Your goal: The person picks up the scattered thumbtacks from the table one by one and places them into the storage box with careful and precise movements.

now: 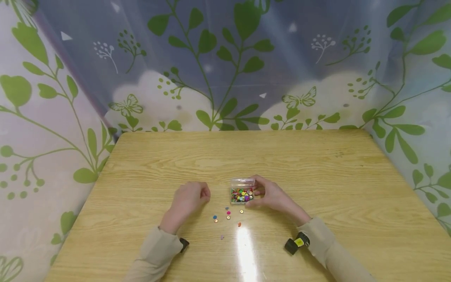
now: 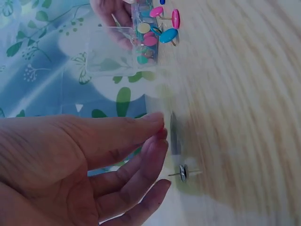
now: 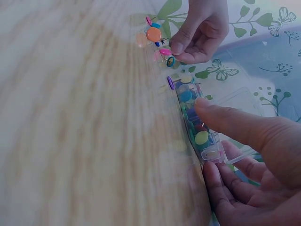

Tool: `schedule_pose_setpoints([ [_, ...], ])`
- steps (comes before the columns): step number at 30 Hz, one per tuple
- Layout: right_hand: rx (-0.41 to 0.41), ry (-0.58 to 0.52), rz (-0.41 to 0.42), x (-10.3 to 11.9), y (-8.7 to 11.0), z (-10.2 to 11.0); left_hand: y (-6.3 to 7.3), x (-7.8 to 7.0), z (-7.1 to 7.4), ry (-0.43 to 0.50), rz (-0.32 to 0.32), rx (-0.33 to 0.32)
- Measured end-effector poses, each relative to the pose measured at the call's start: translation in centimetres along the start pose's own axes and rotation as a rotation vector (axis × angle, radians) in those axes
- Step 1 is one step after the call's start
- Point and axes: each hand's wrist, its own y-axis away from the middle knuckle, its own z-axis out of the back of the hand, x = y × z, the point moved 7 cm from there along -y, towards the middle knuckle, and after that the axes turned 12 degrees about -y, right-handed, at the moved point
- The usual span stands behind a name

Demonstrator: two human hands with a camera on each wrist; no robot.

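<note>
A small clear plastic box [image 1: 242, 202] full of colourful thumbtacks [image 1: 241, 194] stands on the table, its hinged lid [image 1: 242, 182] raised at the back. My right hand [image 1: 270, 196] grips the box by its right side, the thumb [image 3: 235, 123] at the front edge and the fingers behind. To the left of the box, my left hand [image 1: 189, 199] hovers low over the table. Its thumb and forefinger pinch a small red thumbtack [image 2: 161, 133], mostly hidden by the fingertips. Below those fingers lies a silver thumbtack [image 2: 183, 173] with its pin sticking out.
Several loose thumbtacks, among them a blue one [image 1: 215, 217], a pink one [image 1: 228, 212] and an orange one [image 1: 239, 224], are scattered in front of the box. The wooden table [image 1: 317, 164] reaches back to a leaf-patterned curtain [image 1: 225, 66].
</note>
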Motion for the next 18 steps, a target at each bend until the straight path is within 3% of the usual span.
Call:
schedule_pose_setpoints([
  [10,0.005,-0.004,0.025,0.2,-0.2,0.2,-0.6,-2.4,0.2,0.010,-0.082,-0.072],
  [18,0.015,-0.014,0.041,0.2,-0.5,0.3,-1.2,-4.8,0.5,0.061,-0.142,-0.069],
])
